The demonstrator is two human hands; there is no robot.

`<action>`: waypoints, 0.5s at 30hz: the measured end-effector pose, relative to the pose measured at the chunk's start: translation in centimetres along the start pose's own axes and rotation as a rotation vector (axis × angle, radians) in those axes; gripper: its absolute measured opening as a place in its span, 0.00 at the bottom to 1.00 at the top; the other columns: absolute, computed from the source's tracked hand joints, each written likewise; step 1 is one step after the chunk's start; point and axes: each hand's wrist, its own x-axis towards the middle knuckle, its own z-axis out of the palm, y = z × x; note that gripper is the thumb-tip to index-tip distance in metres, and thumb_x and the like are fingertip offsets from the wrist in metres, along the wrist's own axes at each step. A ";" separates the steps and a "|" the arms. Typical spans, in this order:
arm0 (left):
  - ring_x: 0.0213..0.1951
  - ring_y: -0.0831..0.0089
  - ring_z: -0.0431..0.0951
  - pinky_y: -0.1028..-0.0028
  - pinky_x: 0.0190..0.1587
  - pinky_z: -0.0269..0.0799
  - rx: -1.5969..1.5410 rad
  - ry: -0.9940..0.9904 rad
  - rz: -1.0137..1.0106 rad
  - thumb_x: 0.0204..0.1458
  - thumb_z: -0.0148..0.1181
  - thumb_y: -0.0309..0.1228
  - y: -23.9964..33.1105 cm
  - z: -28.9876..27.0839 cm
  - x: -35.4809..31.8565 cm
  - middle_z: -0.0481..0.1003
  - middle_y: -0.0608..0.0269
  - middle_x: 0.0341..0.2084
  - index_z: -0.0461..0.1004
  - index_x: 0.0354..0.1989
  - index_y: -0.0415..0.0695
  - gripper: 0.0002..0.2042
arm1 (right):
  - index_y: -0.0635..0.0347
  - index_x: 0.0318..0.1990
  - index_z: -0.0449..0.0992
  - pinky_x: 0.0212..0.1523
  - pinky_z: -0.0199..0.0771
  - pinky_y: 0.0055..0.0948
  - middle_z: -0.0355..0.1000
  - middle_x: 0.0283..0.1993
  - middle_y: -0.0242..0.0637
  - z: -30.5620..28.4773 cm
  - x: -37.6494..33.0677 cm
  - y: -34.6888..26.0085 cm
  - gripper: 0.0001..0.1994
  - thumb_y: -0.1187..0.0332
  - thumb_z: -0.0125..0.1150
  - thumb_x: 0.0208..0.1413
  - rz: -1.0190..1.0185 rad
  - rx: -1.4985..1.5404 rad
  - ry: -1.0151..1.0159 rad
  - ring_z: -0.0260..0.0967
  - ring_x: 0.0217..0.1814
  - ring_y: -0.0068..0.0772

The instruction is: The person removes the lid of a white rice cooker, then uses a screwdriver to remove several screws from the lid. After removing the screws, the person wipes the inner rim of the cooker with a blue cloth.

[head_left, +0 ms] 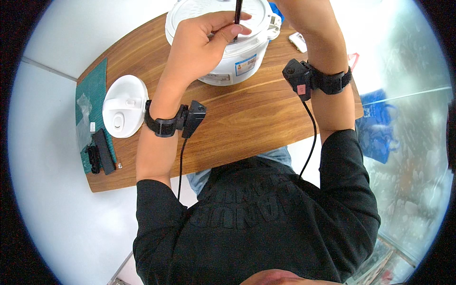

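At the far side of the table stands a white, round appliance like a rice cooker (228,66), with a blue-edged label on its front. My left hand (202,45) is over its top, thumb and forefinger pinched round a thin dark rod (238,12). The rod stands nearly upright, its lower end near the cooker's top and its upper end cut off by the picture edge. My right hand (287,5) reaches past the cooker's right side; its fingers lie outside the picture, so what it holds is hidden.
Left of the cooker, a white round lid-like part (124,111) lies partly on a green cutting mat (97,78). The mat also bears clear plastic wrap (84,118) and a black bar (104,151). A small white object (298,42) lies behind my right wrist. Cables hang from both wrist devices.
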 end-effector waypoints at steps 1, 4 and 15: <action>0.35 0.76 0.85 0.78 0.37 0.77 0.018 -0.017 0.021 0.57 0.68 0.31 -0.2 -0.1 0.1 0.86 0.59 0.31 0.86 0.37 0.42 0.06 | 0.75 0.66 0.62 0.49 0.83 0.31 0.79 0.44 0.47 0.0 -0.1 -0.1 0.30 0.72 0.69 0.60 0.012 0.039 0.003 0.78 0.49 0.32; 0.36 0.76 0.86 0.78 0.39 0.78 0.125 -0.021 -0.045 0.58 0.67 0.30 -0.3 -0.5 -0.3 0.86 0.59 0.32 0.86 0.40 0.43 0.06 | 0.75 0.66 0.60 0.47 0.82 0.29 0.78 0.42 0.44 0.8 -0.2 0.1 0.30 0.71 0.67 0.62 0.052 -0.007 -0.009 0.78 0.47 0.30; 0.30 0.82 0.80 0.78 0.40 0.75 0.133 0.009 0.023 0.55 0.71 0.31 -1.0 -0.6 -0.2 0.85 0.65 0.29 0.85 0.37 0.42 0.06 | 0.77 0.68 0.58 0.44 0.83 0.29 0.77 0.41 0.43 1.0 -0.3 0.4 0.33 0.73 0.68 0.61 -0.087 -0.234 0.047 0.77 0.43 0.26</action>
